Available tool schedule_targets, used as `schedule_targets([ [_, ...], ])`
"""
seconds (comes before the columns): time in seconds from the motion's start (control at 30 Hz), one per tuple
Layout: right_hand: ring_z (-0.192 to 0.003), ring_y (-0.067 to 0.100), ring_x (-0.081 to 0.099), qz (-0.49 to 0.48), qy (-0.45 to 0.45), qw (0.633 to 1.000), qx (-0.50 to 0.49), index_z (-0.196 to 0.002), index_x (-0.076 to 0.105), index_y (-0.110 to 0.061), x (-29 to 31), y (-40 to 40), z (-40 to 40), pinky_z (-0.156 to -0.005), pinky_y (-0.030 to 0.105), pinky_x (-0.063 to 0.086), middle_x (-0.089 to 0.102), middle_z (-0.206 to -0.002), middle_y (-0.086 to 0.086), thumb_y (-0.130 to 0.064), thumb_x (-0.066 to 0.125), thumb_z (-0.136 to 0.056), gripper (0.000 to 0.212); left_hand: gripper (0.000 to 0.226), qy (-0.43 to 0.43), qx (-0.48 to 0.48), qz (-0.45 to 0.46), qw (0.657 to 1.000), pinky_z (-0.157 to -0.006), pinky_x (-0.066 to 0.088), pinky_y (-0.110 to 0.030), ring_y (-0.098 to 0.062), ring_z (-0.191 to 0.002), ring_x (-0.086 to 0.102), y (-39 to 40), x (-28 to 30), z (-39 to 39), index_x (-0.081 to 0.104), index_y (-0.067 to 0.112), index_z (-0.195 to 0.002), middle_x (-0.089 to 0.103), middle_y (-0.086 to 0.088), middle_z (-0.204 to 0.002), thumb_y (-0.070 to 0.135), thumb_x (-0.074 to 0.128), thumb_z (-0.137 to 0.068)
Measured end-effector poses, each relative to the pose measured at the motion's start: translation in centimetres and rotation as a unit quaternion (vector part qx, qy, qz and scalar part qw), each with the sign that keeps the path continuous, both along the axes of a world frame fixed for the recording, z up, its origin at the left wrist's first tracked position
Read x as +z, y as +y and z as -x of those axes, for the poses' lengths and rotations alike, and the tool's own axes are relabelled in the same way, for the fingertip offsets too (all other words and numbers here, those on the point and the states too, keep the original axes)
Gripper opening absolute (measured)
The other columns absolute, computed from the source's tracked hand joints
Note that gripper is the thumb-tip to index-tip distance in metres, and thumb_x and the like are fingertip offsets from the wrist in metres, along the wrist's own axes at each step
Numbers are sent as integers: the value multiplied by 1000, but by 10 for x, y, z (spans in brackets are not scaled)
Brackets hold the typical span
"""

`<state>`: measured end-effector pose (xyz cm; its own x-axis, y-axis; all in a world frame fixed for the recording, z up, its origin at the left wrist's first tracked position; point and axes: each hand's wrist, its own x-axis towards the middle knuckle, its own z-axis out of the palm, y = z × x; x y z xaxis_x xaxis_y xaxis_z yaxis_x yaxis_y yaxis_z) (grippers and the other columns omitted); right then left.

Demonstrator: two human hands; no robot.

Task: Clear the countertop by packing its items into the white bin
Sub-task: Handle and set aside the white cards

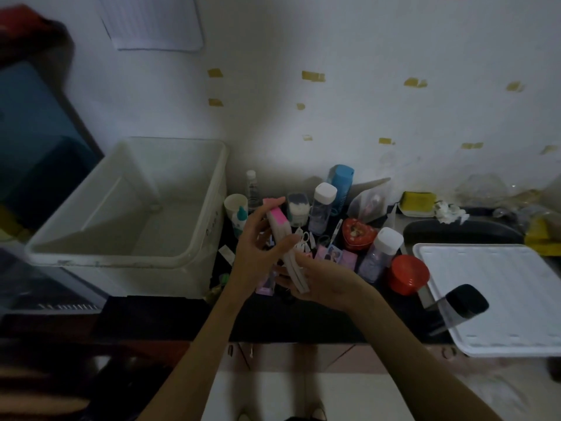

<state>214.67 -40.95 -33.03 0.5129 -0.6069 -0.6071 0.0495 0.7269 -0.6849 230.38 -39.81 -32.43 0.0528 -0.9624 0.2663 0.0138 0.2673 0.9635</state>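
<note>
Right hand (318, 279) curled under lower end of flat white-and-pink card stack (287, 247); upper part pinched by left hand (258, 253). Stack to be squared, kept gripped, carried left over rim. Open white plastic bin (200, 235) stands left, beyond hands; appears empty.

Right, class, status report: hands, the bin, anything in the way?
Left hand and right hand both hold a pink-and-white packet. White bin empty, to the left. Bottles and a red tin crowd the counter behind.
</note>
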Motion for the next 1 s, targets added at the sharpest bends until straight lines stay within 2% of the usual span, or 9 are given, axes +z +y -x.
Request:
schedule_targets([
  [0.13, -101, 17, 68, -2, 0, 1000, 9, -114, 67, -14, 1, -2, -8, -67, 26, 56, 66, -120, 9, -44, 65, -77, 48, 55, 4, 16, 6, 1000, -89, 55, -38, -22, -107, 62, 2, 5, -7, 56, 14, -129, 56, -6, -123, 26, 77, -79],
  [0.27, -111, 22, 63, 3, -5, 1000, 19, -114, 67, -12, 4, -6, -21, -71, 28, 55, 61, -128, 15, -43, 68, -75, 50, 50, 36, 32, 9, 999, -88, 54, -34, -22, -111, 61, 2, 12, -18, 58, 9, -123, 57, -1, -126, 21, 78, -79],
  [0.43, -95, 23, 60, -54, -102, 993, -31, -116, 67, -8, 0, -14, -37, -82, 34, 53, 63, -106, 12, -44, 59, -92, 44, 47, 102, 52, 2, 993, -86, 54, -30, -23, -110, 62, 1, 20, -40, 57, 5, -122, 61, -10, -126, 15, 76, -81],
  [0.53, -96, 25, 63, -73, -135, 986, -66, -120, 67, -3, 5, -18, -53, -78, 35, 57, 64, -111, 17, -33, 59, -95, 40, 51, 129, 61, -5, 990, -89, 54, -37, -27, -112, 60, -2, 23, -62, 56, 11, -125, 59, -6, -129, 26, 72, -79],
  [0.63, -90, 27, 66, -70, -128, 983, -108, -120, 59, -1, 20, -22, -79, -61, 32, 60, 71, -96, 19, -18, 58, -95, 30, 56, 139, 45, -22, 989, -97, 50, -42, -30, -123, 54, -3, 21, -93, 54, 26, -132, 51, -7, -140, 35, 71, -79],
  [0.7, -80, 24, 69, -41, -101, 988, -111, -119, 58, -3, 26, -30, -97, -57, 29, 59, 72, -89, 16, -18, 56, -97, 27, 61, 127, 12, -27, 991, -99, 50, -37, -23, -126, 54, -1, 24, -117, 43, 37, -140, 47, -1, -146, 40, 69, -85],
  [0.8, -75, 19, 69, 34, -51, 992, -114, -117, 59, -6, 29, -41, -119, -56, 26, 57, 72, -91, 9, -18, 53, -99, 22, 32, 128, 39, -115, 984, -72, 55, -15, -1, -91, 65, -6, 31, -153, 48, 24, -132, 60, 17, -122, 34, 44, -102],
  [0.87, -82, 18, 68, 102, -24, 987, -119, -113, 59, -9, 29, -48, -130, -59, 26, 58, 70, -98, 6, -17, 53, -99, 17, 37, 153, 38, -176, 972, -68, 58, -26, -8, -90, 70, -13, 28, -181, 58, 28, -119, 72, 12, -108, 42, 27, -105],
  [1.0, -94, 16, 66, 249, 38, 963, -96, -119, 56, -12, 29, -59, -147, -79, 30, 59, 68, -107, 1, -18, 55, -98, 21, 38, 52, 57, -223, 972, -74, 60, -40, -20, -95, 71, -24, 28, -208, 67, 24, -115, 73, -3, -109, 51, 48, -96],
])
